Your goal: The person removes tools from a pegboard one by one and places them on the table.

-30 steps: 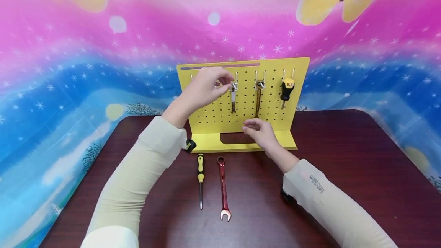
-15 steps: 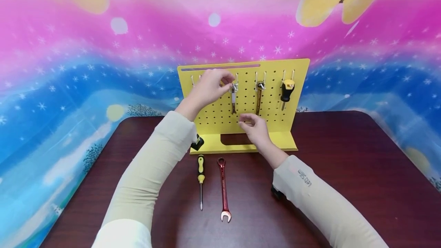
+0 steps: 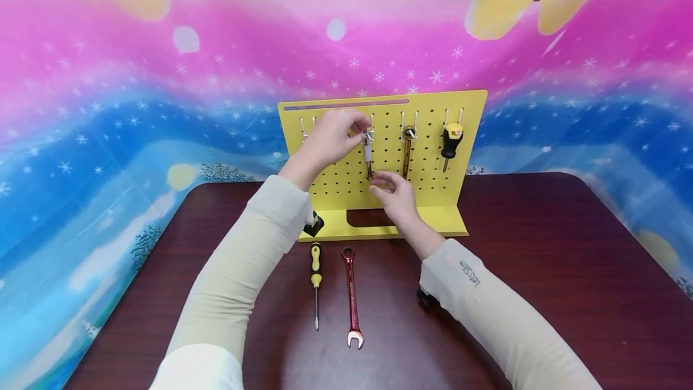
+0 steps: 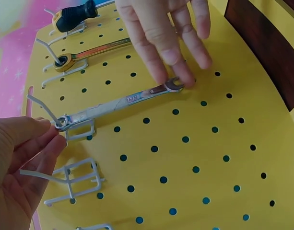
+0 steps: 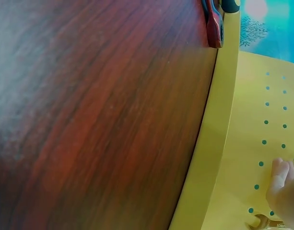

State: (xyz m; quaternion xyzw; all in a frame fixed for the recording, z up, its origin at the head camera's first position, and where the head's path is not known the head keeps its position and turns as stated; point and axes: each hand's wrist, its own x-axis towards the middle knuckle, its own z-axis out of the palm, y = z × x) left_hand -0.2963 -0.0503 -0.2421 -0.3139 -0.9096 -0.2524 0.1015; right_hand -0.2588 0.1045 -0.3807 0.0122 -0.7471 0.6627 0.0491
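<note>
A small silver combination wrench [image 4: 120,103] hangs by its ring end on a white hook of the yellow pegboard [image 3: 346,194]. With thumb and fingers my left hand [image 3: 331,140] pinches the ring end at the hook. My right hand [image 3: 396,198] is at the wrench's lower, open-jaw end; in the left wrist view its loosely bent fingertips touch that end. To the right hang a gold-toned wrench [image 3: 407,152] and a stubby black and yellow screwdriver [image 3: 451,141]. In the right wrist view only part of the right hand [image 5: 285,194] shows, at the lower right edge.
A yellow and black screwdriver [image 3: 316,281] and a red combination wrench [image 3: 352,297] lie on the dark wooden table [image 3: 520,294] before the board. Another white hook [image 4: 72,179] sticks out beside the left hand. A printed cloth [image 3: 216,65] hangs behind.
My right hand has moved up and left, from below the gold-toned wrench to the lower end of the silver one. My left hand stays at the hook, its forearm shifted slightly right.
</note>
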